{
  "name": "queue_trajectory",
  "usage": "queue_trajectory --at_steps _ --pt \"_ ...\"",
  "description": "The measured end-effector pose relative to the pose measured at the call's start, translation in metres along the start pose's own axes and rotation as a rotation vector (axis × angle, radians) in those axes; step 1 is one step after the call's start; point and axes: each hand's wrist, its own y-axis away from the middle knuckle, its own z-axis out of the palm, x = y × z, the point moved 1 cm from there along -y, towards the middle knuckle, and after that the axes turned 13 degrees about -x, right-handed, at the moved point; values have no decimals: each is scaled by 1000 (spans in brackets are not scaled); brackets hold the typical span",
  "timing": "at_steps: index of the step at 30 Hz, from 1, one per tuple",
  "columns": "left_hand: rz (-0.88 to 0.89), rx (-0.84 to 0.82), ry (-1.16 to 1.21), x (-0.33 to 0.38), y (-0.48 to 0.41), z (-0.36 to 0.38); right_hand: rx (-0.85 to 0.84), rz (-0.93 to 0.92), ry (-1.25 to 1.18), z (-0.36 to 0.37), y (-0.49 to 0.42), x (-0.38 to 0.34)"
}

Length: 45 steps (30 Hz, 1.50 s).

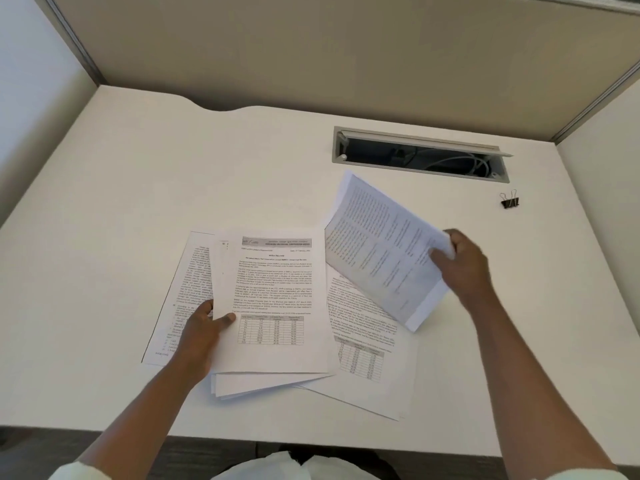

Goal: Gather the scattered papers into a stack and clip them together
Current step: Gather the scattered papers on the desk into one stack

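Observation:
A loose stack of printed papers lies at the middle of the white desk, its top sheet showing a letterhead and a table. My left hand grips the stack's left edge, thumb on top. One sheet sticks out from under the stack on the left. My right hand holds a tilted sheet lifted off the desk by its right edge. Another printed sheet lies flat beneath it. A black binder clip stands at the far right, apart from both hands.
A grey cable slot with its lid open and cables inside is set into the desk behind the papers. Beige partition walls enclose the desk at the back and sides. The desk's front edge runs just above my sleeves.

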Motion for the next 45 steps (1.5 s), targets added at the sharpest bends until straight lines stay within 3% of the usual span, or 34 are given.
queue_trajectory --at_steps 5,12,18,24,28,32,45 --pt "6 0 27 3 -1 1 -125 -232 -51 -55 5 -68" --pt "6 -14 45 6 1 1 -363 -376 87 -93 11 -155" --pt "11 -20 32 8 2 1 -709 -354 395 -69 -11 -216" --pt "7 -29 7 10 1 0 -950 -279 893 20 -43 -246" --pt "35 -51 8 10 4 -2 -915 -304 1153 83 -54 -244" --pt "123 -32 21 18 11 -7 -828 -359 1240 127 -63 -221" --pt "427 211 48 110 34 -99 -640 -321 905 158 -94 -166"
